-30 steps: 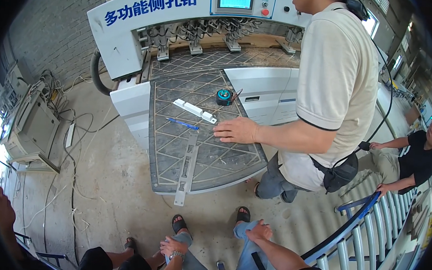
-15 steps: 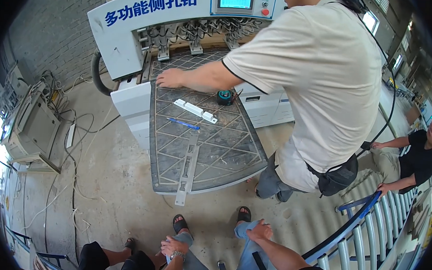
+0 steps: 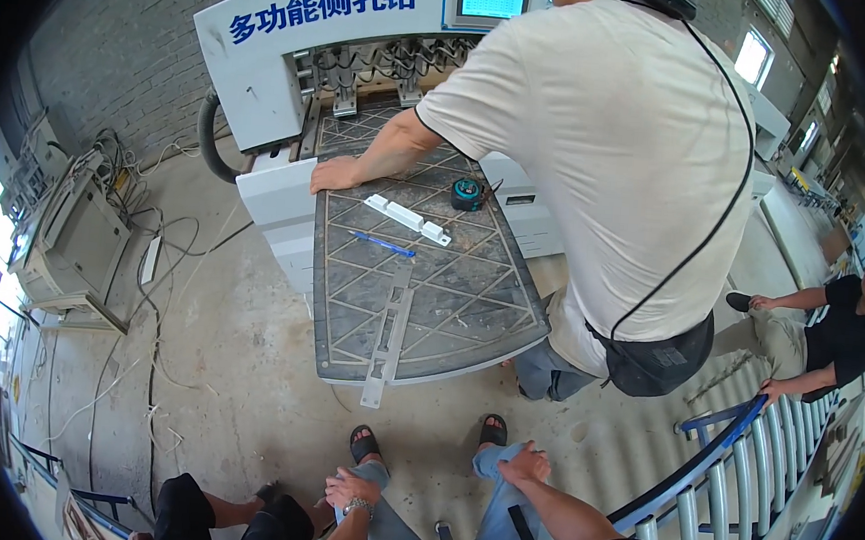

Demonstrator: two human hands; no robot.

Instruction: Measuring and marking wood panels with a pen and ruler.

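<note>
Both of my hands lie on my knees, in light blue jeans. My left hand, with a metal-banded watch at its wrist, rests over the left knee, fingers loosely laid on the cloth, holding nothing. On the right knee lies my right hand, also holding nothing, its fingers partly bent. Beyond my feet is a machine table with a dark, grooved top. A slotted metal strip overhangs its near edge. Farther back lie a blue pen, a white notched bar and a teal-black tape measure.
A co-worker in a pale shirt leans over the table, one hand on its left edge. A white drilling machine stands behind. Another seated person is beside a blue-topped rail. Cables cross the left floor.
The co-worker has shifted upright and leftward, with the hand drawn nearer along the table's left edge. The view has turned slightly. My hands stay on my knees.
</note>
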